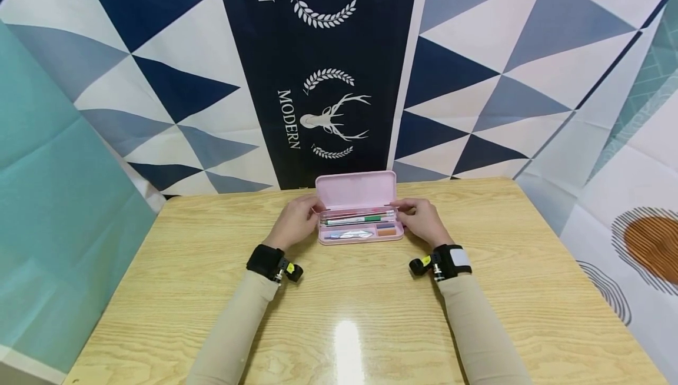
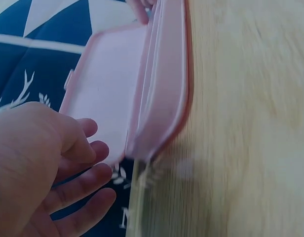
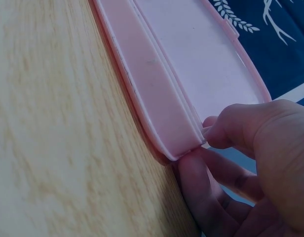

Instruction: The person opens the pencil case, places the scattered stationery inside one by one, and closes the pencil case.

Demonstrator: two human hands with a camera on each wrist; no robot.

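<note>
A pink pencil case [image 1: 362,242] lies at the table's far edge, its lid [image 1: 357,189] tipped back against the backdrop. Inside are several slim pencils or pens, one with a green part [image 1: 373,218]. In a front compartment lie a pale, slender item [image 1: 356,234] and a small orange-and-blue block [image 1: 386,232]. My left hand [image 1: 298,220] is at the case's left end; in the left wrist view its fingers [image 2: 88,187] are loosely bent just beside the case. My right hand [image 1: 422,220] pinches the right end, thumb on top and fingers underneath.
The light wooden table [image 1: 349,302] extends toward me, with a glare spot near the front. Behind it hangs a patterned cloth [image 1: 328,49] with triangles and a deer print. Teal cloth [image 1: 63,196] hangs at the left. Both wrists wear black camera bands [image 1: 265,260].
</note>
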